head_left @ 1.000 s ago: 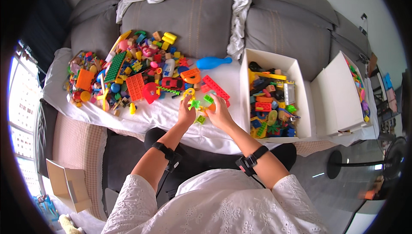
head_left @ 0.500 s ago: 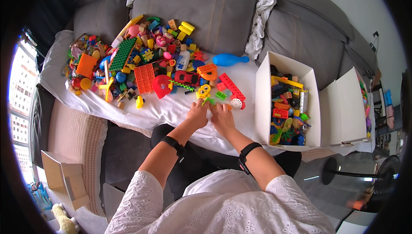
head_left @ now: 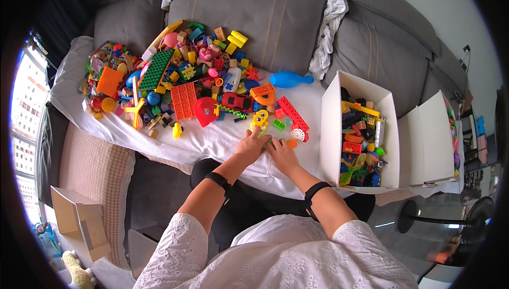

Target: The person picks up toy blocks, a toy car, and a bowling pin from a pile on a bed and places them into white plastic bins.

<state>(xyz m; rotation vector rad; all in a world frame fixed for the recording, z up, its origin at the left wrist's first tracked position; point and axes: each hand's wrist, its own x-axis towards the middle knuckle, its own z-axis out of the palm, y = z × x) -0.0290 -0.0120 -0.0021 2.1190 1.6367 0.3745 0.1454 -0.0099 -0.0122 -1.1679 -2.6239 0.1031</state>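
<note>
My left hand [head_left: 251, 145] and my right hand [head_left: 282, 154] meet over the white cloth, fingers bent and closed. Between their fingertips shows a bit of a small green toy piece [head_left: 270, 140], mostly hidden by the fingers. Just beyond the left fingers lies a yellow toy with big round eyes [head_left: 260, 118]. An orange block [head_left: 291, 143] sits beside my right fingers. Farther off are a green block [head_left: 279, 124], a long red studded brick [head_left: 292, 112] and a white fan-shaped piece with a red edge [head_left: 299, 135].
A large toy heap [head_left: 184, 100] covers the sofa's left side, with a red toy car [head_left: 237, 101] and a blue bowling pin [head_left: 290, 79] at its right. To the right stand a white box [head_left: 330, 132] full of toys and another white box [head_left: 424, 140].
Both hands have come slightly nearer to me, and the green piece between them is now more covered by the fingers. The whole view has shifted a little; the other toys lie as before.
</note>
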